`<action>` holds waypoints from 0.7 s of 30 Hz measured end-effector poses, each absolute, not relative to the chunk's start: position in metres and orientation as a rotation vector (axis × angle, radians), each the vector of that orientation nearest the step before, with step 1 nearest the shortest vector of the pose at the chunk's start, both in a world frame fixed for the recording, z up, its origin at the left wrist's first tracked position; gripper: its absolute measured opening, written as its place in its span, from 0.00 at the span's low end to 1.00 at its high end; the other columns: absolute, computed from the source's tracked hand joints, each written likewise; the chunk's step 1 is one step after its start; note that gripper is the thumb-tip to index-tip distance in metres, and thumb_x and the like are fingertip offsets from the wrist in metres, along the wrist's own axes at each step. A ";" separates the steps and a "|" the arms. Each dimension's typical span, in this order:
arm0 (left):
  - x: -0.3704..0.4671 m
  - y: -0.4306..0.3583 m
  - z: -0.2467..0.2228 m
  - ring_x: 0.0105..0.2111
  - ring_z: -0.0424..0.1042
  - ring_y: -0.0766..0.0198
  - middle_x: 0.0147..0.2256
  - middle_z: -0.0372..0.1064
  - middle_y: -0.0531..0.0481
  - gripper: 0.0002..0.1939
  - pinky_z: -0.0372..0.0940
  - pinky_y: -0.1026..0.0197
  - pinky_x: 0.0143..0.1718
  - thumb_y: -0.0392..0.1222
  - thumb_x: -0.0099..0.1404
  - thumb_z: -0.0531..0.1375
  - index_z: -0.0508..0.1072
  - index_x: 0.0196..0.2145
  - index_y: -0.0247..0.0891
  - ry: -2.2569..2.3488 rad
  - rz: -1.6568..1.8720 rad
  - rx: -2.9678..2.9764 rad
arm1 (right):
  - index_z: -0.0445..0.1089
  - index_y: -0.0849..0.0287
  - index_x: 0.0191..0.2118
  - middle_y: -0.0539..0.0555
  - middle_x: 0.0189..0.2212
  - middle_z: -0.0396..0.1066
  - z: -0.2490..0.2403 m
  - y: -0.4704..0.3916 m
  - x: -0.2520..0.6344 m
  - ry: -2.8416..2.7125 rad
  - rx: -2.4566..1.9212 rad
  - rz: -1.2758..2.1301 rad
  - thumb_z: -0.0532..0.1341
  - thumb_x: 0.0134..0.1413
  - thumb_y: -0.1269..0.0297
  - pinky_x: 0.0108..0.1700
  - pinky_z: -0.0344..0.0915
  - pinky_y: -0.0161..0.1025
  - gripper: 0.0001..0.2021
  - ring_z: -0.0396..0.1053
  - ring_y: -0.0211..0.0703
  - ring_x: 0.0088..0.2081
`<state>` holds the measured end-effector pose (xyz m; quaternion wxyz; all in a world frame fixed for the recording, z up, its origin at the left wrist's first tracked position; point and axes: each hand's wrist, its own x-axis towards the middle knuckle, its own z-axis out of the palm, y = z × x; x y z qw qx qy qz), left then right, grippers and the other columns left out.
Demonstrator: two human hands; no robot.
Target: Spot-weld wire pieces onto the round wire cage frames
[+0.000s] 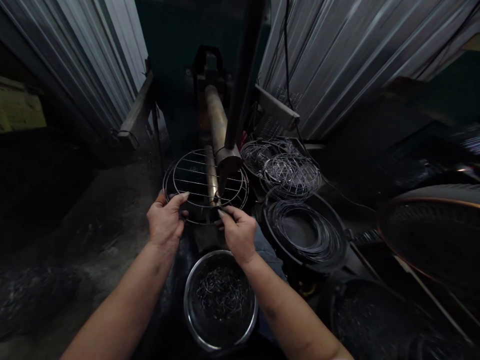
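Note:
A round wire rack (pixel 191 182), ring-shaped with parallel cross bars, lies between the arms of a spot-welding machine (pixel 221 125). My left hand (pixel 167 220) grips the rack's near left rim, thumb on top and fingers curled beneath. At the near rim, right beside the lower electrode rod (pixel 211 175), the fingertips of my right hand (pixel 239 232) are pinched together. What sits between them is too small and dark to make out. Below my hands stands a metal bowl (pixel 188 305) with many short bent wire pieces (pixel 221 292) inside.
To the right, several wire rings and racks (pixel 290 172) are piled up. Nearer is a dark pan (pixel 268 225) holding a stack of wire rings (pixel 279 232). A large round fan-like thing (pixel 427 235) stands far right. Corrugated metal sheets (pixel 330 55) rise behind; a cable (pixel 287 55) hangs down.

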<state>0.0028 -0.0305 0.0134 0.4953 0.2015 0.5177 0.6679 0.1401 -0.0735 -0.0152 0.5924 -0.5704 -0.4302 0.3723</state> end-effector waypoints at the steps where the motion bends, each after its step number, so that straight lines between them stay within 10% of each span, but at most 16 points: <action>1: 0.003 -0.030 0.014 0.24 0.65 0.70 0.29 0.66 0.55 0.22 0.54 0.69 0.17 0.37 0.37 0.70 0.69 0.31 0.37 1.262 1.615 0.483 | 0.78 0.60 0.34 0.53 0.28 0.78 -0.016 -0.073 0.140 -0.994 -1.327 0.862 0.63 0.49 0.61 0.28 0.73 0.37 0.10 0.75 0.43 0.27; 21: 0.004 -0.033 0.019 0.23 0.64 0.71 0.26 0.66 0.56 0.21 0.53 0.69 0.17 0.35 0.36 0.70 0.67 0.29 0.36 1.225 1.620 0.408 | 0.76 0.58 0.32 0.53 0.27 0.77 -0.022 -0.078 0.140 -1.059 -1.301 0.742 0.62 0.52 0.60 0.33 0.72 0.38 0.08 0.75 0.44 0.29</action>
